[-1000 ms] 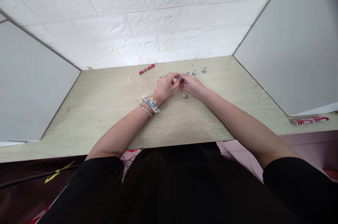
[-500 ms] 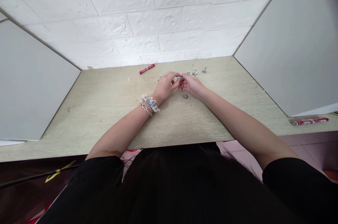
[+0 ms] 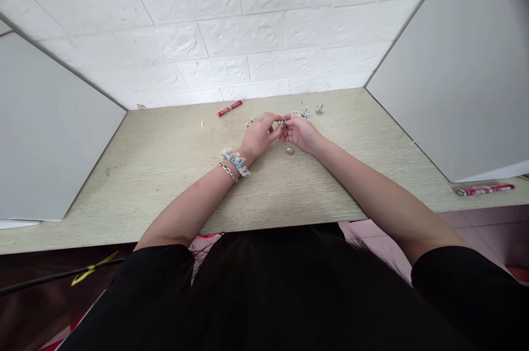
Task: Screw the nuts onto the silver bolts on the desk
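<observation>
My left hand [image 3: 260,135] and my right hand [image 3: 301,131] meet over the middle of the table. Between their fingertips is a small silvery bolt [image 3: 282,123], pinched from both sides; fingers cover much of it. A flat round washer [image 3: 290,151] lies on the table just below my right hand. Behind that hand stands a cluster of bolts [image 3: 305,113] with small metal parts, partly hidden by it. A single bolt [image 3: 320,109] stands upright on its head farther right. More small metal parts [image 3: 250,122] show beyond my left hand.
The pale wooden table [image 3: 165,163] runs up to a white brick wall [image 3: 223,42]. Grey panels flank it on the left [image 3: 49,136] and right [image 3: 450,81]. One red tube [image 3: 230,108] lies near the wall, another [image 3: 485,190] at the right front edge.
The bolt has turned slightly between my fingertips, and my right fingers have shifted a little. Everything else lies where it was.
</observation>
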{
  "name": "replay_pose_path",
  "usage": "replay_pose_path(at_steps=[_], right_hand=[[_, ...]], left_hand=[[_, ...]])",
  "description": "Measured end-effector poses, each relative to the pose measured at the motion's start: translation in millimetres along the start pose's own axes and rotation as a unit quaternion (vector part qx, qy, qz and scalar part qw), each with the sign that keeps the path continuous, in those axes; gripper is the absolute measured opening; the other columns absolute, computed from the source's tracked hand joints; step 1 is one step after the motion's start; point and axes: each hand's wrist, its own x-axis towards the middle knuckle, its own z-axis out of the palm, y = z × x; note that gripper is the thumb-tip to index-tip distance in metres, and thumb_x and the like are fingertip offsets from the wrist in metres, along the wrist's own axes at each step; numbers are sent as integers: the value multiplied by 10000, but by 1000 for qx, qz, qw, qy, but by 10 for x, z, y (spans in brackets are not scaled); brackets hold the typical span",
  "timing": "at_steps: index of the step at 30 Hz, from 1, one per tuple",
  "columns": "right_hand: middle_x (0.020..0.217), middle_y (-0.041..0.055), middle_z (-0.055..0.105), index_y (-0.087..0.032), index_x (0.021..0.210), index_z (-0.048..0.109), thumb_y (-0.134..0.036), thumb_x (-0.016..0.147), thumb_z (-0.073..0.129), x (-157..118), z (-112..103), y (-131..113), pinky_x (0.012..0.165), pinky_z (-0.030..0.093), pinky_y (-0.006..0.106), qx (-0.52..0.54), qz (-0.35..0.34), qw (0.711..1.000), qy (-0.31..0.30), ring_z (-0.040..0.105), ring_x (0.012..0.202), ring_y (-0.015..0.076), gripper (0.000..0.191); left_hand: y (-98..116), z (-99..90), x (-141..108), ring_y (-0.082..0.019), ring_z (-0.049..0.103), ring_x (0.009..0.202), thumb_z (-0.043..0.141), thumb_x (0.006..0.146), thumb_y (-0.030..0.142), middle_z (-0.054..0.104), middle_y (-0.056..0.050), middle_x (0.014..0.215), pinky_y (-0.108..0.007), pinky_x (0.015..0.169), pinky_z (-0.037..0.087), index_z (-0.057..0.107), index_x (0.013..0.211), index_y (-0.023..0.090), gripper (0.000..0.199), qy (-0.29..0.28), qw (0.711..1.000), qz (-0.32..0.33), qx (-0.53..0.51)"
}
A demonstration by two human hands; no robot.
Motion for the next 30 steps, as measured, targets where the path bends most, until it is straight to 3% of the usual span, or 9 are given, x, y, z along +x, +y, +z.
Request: replay_pose_path(at_steps=[3, 7, 11, 20, 30], right_hand=[[588, -26, 558, -196, 791, 454, -79, 837, 377, -10, 9, -12, 555, 467, 234, 13, -1, 1000, 6, 534, 499, 102, 147], [593, 1, 556, -190, 770, 471, -284, 964, 353, 19, 33, 16, 545, 469, 241, 16, 9, 999, 32, 525, 498, 105, 246], [586, 15, 544, -181, 726, 503, -413, 970, 402, 46, 41, 49, 541, 472, 252, 1, 4, 999, 35, 514, 491, 107, 352], [571, 4, 553, -156, 697, 540, -262, 978, 405, 26, 22, 35, 537, 467, 228, 0, 1, 1000, 27, 530, 481, 88, 329], [592, 1, 581, -150, 739, 545, -209, 973, 380, 28, 0, 34, 525, 452, 216, 5, -7, 1000, 2, 542, 490, 81, 293]], left_hand=[[13, -6, -3, -74, 587, 702, 576, 889, 212, 669, -41, 996, -219, 688, 497, 631, 1012, 164, 143, 1, 1000, 5, 1], [18, -12, -7, -69, 587, 713, 566, 897, 212, 665, -40, 1021, -212, 687, 504, 621, 1034, 169, 153, -3, 1000, 6, -10], [18, -9, -12, -64, 585, 710, 565, 900, 210, 661, -37, 1042, -217, 709, 509, 620, 1040, 178, 154, -9, 1000, 14, -14], [17, 1, -9, -72, 579, 713, 569, 893, 210, 660, -37, 1011, -222, 702, 503, 620, 1019, 169, 142, -2, 1000, 13, -16], [5, -4, -5, -75, 592, 713, 595, 876, 218, 662, -27, 1028, -229, 709, 490, 616, 1003, 178, 134, 5, 1000, -18, -13]])
